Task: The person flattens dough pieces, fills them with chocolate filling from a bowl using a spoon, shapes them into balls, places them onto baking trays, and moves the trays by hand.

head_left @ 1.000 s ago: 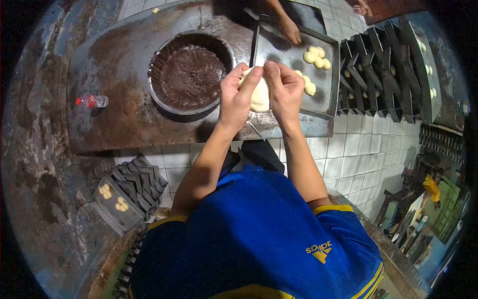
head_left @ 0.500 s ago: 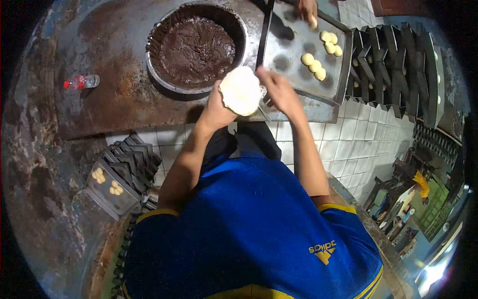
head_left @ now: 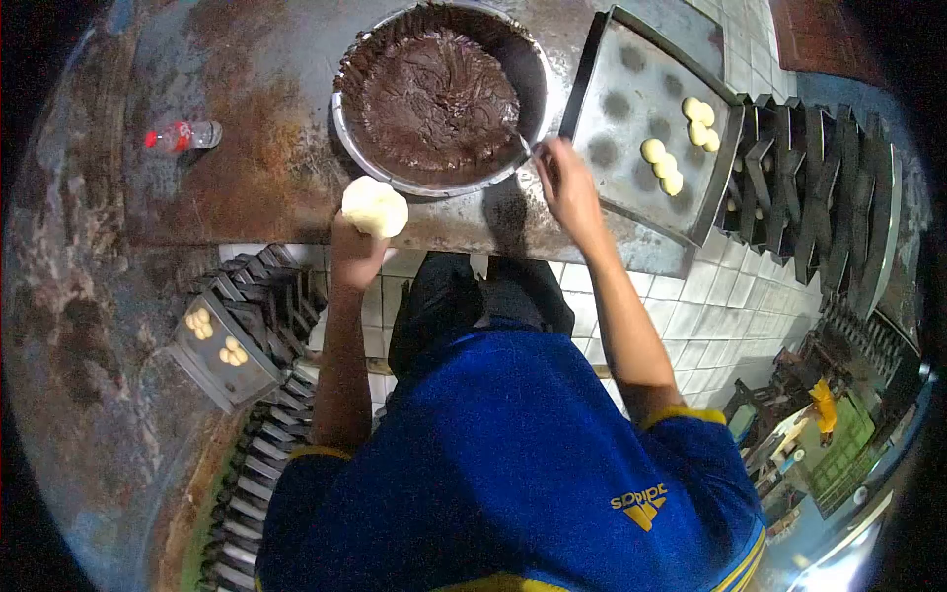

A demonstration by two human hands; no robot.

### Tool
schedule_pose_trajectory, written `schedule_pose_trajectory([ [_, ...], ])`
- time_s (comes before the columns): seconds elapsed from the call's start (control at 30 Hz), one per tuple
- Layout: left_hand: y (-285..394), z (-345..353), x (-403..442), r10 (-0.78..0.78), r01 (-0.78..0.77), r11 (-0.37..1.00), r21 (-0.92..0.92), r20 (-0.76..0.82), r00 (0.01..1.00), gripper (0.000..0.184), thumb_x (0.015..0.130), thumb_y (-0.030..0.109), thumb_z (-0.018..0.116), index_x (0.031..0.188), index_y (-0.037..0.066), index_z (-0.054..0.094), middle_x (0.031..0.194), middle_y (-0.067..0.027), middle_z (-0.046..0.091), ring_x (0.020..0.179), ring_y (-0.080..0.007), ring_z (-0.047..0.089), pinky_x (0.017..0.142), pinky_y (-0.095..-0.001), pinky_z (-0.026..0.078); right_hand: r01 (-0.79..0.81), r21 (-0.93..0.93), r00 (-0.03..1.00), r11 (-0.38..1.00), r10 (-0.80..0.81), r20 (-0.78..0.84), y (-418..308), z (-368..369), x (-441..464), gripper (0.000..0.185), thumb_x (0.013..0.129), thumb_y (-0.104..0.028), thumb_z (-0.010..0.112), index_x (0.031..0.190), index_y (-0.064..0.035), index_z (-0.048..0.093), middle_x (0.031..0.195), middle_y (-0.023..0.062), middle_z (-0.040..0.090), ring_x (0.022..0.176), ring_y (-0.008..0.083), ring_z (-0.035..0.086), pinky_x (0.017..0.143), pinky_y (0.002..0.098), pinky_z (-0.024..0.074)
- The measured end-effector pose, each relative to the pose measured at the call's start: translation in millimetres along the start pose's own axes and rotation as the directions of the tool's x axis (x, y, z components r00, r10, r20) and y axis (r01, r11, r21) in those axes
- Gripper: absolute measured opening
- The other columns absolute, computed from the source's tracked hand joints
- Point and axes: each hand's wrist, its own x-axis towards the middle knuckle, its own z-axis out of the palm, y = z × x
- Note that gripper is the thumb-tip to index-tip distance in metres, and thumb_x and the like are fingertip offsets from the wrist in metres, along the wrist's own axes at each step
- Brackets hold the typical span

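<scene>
My left hand holds a flattened round of pale dough at the table's front edge, left of my body. At the right rim of a large metal bowl, my right hand pinches a thin metal utensil whose tip reaches the dark brown paste. The paste fills the bowl and clings to its walls. Right of my right hand, a metal tray carries two clusters of small dough balls.
A plastic bottle with a red cap lies at the left of the table. Stacked trays stand at the right. More stacked trays, the top one bearing dough clusters, stand at lower left.
The dough, earlier between both hands, has moved left in my left hand. My right hand has gone to the bowl's rim and taken hold of the utensil. Another person's hand has left the tray.
</scene>
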Motion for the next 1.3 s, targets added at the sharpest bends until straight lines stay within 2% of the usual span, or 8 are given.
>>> schedule_pose_trajectory([
  [0.07, 9, -2, -2, 0.129, -0.135, 0.947, 0.292, 0.039, 0.991, 0.035, 0.087, 0.002, 0.074, 0.121, -0.001, 0.068, 0.111, -0.0094, 0.076, 0.105, -0.0189, 0.072, 0.093, -0.0342, 0.057, -0.004, -0.129, 0.996, 0.992, 0.016, 0.091, -9, 8, 63, 0.028, 0.1, -0.007, 0.06, 0.128, -0.0068, 0.06, 0.111, 0.0245, 0.062, 0.099, 0.0497, 0.064, 0.083, 0.0544, 0.0527],
  [0.17, 26, 8, -5, -0.051, 0.073, 0.966, 0.246, -0.097, 0.994, 0.035, 0.086, 0.001, 0.075, 0.12, -0.001, 0.07, 0.109, -0.0097, 0.077, 0.104, -0.0183, 0.073, 0.092, -0.0352, 0.056, 0.171, -0.301, 0.983, 0.938, -0.144, 0.111, 20, 55, 144, 0.029, 0.104, -0.012, 0.053, 0.129, -0.0036, 0.064, 0.117, 0.0247, 0.062, 0.101, 0.0471, 0.067, 0.087, 0.053, 0.0562],
  [0.47, 10, -5, -10, 0.042, -0.072, 0.981, -0.182, -0.167, 0.985, 0.036, 0.089, 0.002, 0.077, 0.124, 0.0, 0.067, 0.116, -0.0077, 0.074, 0.106, -0.0176, 0.071, 0.092, -0.0371, 0.058, 0.052, -0.434, 0.971, 0.899, 0.056, 0.233, 25, 86, 174, 0.034, 0.11, -0.027, 0.043, 0.122, -0.0051, 0.066, 0.122, 0.0226, 0.062, 0.108, 0.0428, 0.068, 0.092, 0.0517, 0.0579],
  [0.63, 8, -19, 1, 0.171, -0.15, 0.953, 0.262, -0.059, 0.983, 0.043, 0.085, 0.005, 0.08, 0.125, -0.001, 0.067, 0.115, -0.0133, 0.075, 0.105, -0.0241, 0.074, 0.092, -0.0388, 0.058, 0.188, -0.39, 0.934, 0.901, -0.042, 0.354, 39, 77, 122, 0.032, 0.104, -0.02, 0.048, 0.128, -0.0065, 0.065, 0.118, 0.0225, 0.063, 0.104, 0.0451, 0.068, 0.092, 0.0548, 0.0561],
  [0.8, 39, -2, 25, 0.125, -0.101, 0.856, 0.506, -0.014, 0.992, 0.045, 0.082, 0.01, 0.084, 0.124, 0.001, 0.069, 0.112, -0.0162, 0.077, 0.105, -0.0277, 0.075, 0.092, -0.0385, 0.058, -0.284, 0.031, 0.763, 0.958, 0.207, 0.612, 21, 34, 98, 0.032, 0.1, -0.017, 0.063, 0.128, -0.0018, 0.07, 0.119, 0.0183, 0.074, 0.103, 0.0291, 0.072, 0.098, 0.0383, 0.0542],
  [0.97, 69, 19, 47, 0.192, -0.231, 0.899, 0.373, 0.14, 0.971, 0.046, 0.08, 0.015, 0.088, 0.12, 0.001, 0.07, 0.106, -0.0153, 0.078, 0.098, -0.0276, 0.077, 0.09, -0.0379, 0.059, -0.119, 0.401, 0.869, 0.908, -0.1, 0.484, -85, -43, 62, 0.035, 0.095, -0.007, 0.061, 0.128, -0.0064, 0.071, 0.113, 0.0167, 0.071, 0.106, 0.0277, 0.07, 0.095, 0.0396, 0.0545],
  [1.13, 109, 45, 47, 0.334, -0.39, 0.869, 0.303, 0.221, 0.916, 0.044, 0.075, 0.014, 0.091, 0.112, 0.001, 0.071, 0.1, -0.0149, 0.078, 0.091, -0.0243, 0.077, 0.085, -0.0368, 0.059, 0.282, 0.101, 0.913, 0.954, -0.299, 0.278, -150, -66, 31, 0.054, 0.078, 0.005, 0.066, 0.129, -0.0128, 0.07, 0.112, 0.0122, 0.063, 0.106, 0.0347, 0.065, 0.093, 0.0441, 0.0552],
  [1.3, 127, 38, 44, 0.417, -0.489, 0.799, 0.349, 0.265, 0.87, 0.039, 0.075, 0.014, 0.09, 0.109, 0.0, 0.074, 0.098, -0.0153, 0.079, 0.089, -0.0241, 0.077, 0.083, -0.0362, 0.059, 0.343, 0.04, 0.928, 0.938, -0.345, 0.142, -148, -55, -4, 0.06, 0.078, 0.004, 0.067, 0.135, -0.0157, 0.067, 0.116, 0.0108, 0.062, 0.1, 0.0317, 0.066, 0.088, 0.0425, 0.0563],
])
